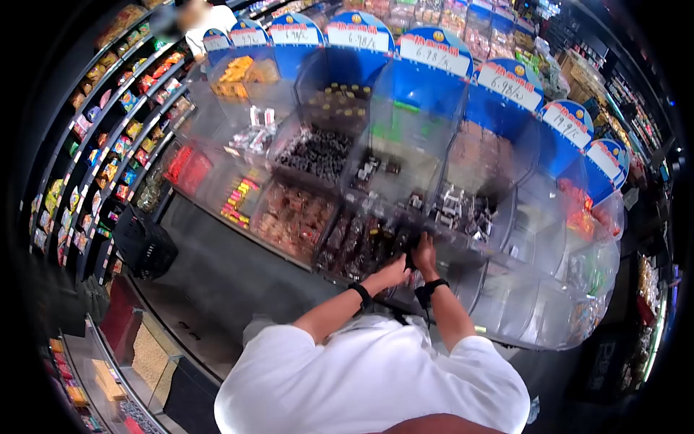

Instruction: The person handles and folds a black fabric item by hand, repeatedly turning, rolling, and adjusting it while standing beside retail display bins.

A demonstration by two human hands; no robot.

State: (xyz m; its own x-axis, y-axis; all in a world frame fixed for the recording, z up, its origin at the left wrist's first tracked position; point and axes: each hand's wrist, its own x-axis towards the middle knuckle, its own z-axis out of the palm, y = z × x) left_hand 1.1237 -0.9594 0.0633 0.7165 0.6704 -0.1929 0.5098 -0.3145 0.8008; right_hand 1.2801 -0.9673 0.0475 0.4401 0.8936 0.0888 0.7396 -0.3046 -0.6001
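My left hand [394, 272] is closed at the front row of clear bins, its fingertips against a small dark item [411, 253] whose kind I cannot make out. Close beside it, my right hand [424, 254] is curled at the same dark item, with its fingers partly hidden. Both wrists wear black bands. Directly left of the hands, a bin holds dark wrapped snacks [354, 246]. Reddish-brown packets [293, 220] fill the bin beyond that. Black-and-white wrapped pieces [459, 210] lie in a bin just past my right hand.
Blue price signs [434, 50] stand along the back of the display. Clear bin walls divide the goods. A black basket [144, 244] is on the left, near shelves of snack bags [123, 145]. A person in white [210, 22] stands at the far left.
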